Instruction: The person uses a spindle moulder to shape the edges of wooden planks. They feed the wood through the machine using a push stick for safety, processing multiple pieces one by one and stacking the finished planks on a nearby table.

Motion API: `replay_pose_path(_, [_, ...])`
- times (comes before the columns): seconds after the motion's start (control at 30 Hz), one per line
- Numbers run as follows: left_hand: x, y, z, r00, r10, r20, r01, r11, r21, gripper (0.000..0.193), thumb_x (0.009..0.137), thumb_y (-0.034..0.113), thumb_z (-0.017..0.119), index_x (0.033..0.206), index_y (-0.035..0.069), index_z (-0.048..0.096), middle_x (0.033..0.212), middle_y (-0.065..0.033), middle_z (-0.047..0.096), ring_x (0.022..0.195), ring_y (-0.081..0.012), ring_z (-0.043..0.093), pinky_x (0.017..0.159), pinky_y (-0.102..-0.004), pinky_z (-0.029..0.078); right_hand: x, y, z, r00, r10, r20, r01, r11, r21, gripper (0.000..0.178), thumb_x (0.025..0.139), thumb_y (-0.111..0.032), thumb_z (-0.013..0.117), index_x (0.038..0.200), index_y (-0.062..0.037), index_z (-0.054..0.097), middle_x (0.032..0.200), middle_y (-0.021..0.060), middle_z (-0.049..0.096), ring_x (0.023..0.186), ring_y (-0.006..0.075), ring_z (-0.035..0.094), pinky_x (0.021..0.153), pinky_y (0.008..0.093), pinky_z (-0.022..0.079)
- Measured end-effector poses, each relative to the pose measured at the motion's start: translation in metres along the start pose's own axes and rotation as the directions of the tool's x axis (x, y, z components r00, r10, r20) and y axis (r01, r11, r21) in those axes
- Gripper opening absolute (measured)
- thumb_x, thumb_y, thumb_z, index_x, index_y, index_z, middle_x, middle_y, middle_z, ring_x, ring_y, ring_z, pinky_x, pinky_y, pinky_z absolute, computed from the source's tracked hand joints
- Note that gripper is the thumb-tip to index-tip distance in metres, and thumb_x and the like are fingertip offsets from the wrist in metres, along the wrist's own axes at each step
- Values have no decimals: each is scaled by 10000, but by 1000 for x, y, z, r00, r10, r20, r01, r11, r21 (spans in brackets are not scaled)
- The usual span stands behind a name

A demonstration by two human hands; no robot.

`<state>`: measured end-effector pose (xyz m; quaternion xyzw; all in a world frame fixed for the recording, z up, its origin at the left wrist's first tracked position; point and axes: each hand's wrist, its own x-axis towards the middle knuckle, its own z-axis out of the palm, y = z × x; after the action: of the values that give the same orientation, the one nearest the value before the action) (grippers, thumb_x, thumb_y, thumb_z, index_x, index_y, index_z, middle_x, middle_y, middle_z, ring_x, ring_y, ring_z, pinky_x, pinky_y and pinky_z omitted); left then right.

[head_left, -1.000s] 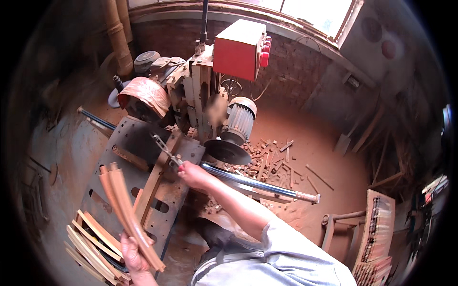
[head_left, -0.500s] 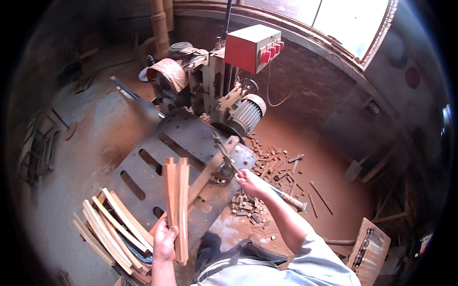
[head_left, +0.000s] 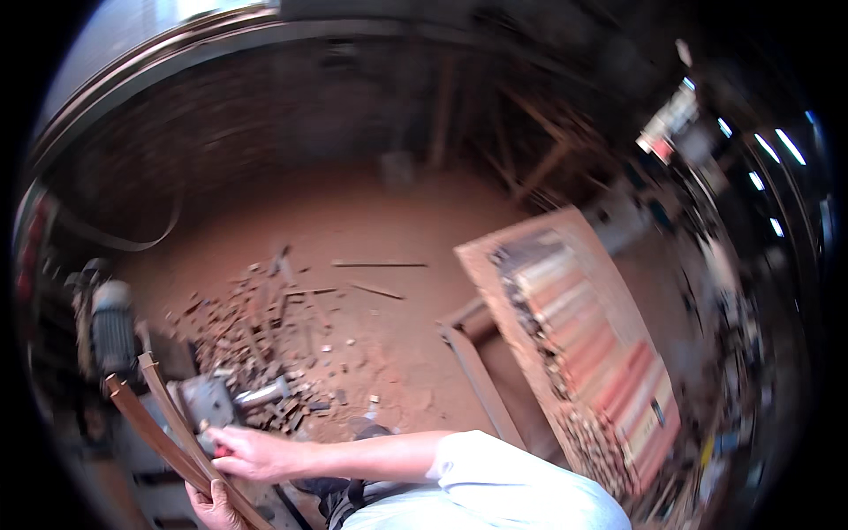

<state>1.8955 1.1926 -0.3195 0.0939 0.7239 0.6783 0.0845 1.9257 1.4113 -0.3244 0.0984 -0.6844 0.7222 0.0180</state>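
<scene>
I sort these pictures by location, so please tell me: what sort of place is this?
Probably a woodworking workshop: the left hand holds wooden strips, offcuts litter the floor, and wood pieces lie stacked at right.

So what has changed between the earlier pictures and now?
The view has swung right: the motor now sits far left, the wood stack nearer the middle. The held strips have tipped leftward since the second picture, closer to the right hand. Unchanged: the left hand still grips them, the right hand a red handle.
</scene>
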Motion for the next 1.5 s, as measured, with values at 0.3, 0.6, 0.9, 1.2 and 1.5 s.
replay_pose_path(0.3, [65, -23, 193, 798, -157, 581, 173, 985, 29, 309, 1036, 123, 548, 1336, 51, 524, 985, -7, 599, 776, -71, 553, 668, -212, 462, -59, 44, -101, 531, 236, -814, 63, 947, 316, 256, 1068, -267, 518, 1123, -17, 517, 925, 92, 608, 839, 182, 602, 737, 350, 518])
replay_pose_path(0.6, [40, 52, 191, 932, -361, 19, 348, 909, 230, 404, 956, 154, 683, 1316, 31, 546, 882, -31, 570, 704, -125, 528, 584, -281, 443, -307, 39, -460, -203, 189, -961, -694, 664, 277, 323, 951, -234, 673, 1061, 62, 606, 896, 170, 712, 800, 251, 728, 665, 356, 613])
replay_pose_path(0.9, [92, 34, 203, 940, -307, -152, 328, 934, 143, 358, 991, 208, 605, 1307, 49, 552, 893, -26, 579, 712, -127, 536, 595, -281, 459, -422, 82, -578, -594, 247, -766, -624, 460, 632, 423, 904, -110, 618, 1293, 54, 578, 1216, 268, 677, 1133, 373, 680, 960, 460, 560])
replay_pose_path(1.2, [112, 24, 205, 929, -293, -226, 324, 940, 110, 337, 1025, 263, 527, 1298, 67, 558, 904, -21, 589, 720, -128, 545, 606, -280, 474, -419, 56, -597, -477, 225, -850, -879, -118, 462, 370, 990, -213, 526, 1260, -3, 665, 1306, 221, 657, 1201, 351, 659, 940, 428, 564])
replay_pose_path(1.5, [104, 24, 156, 903, -287, -320, 307, 952, 14, 346, 1060, 317, 449, 1289, 86, 564, 914, -16, 599, 729, -129, 554, 617, -280, 490, -437, 78, -575, 47, 119, -992, -929, -359, -87, 599, 1028, -533, 411, 1078, -40, 748, 1175, 173, 686, 1163, 337, 602, 967, 495, 499])
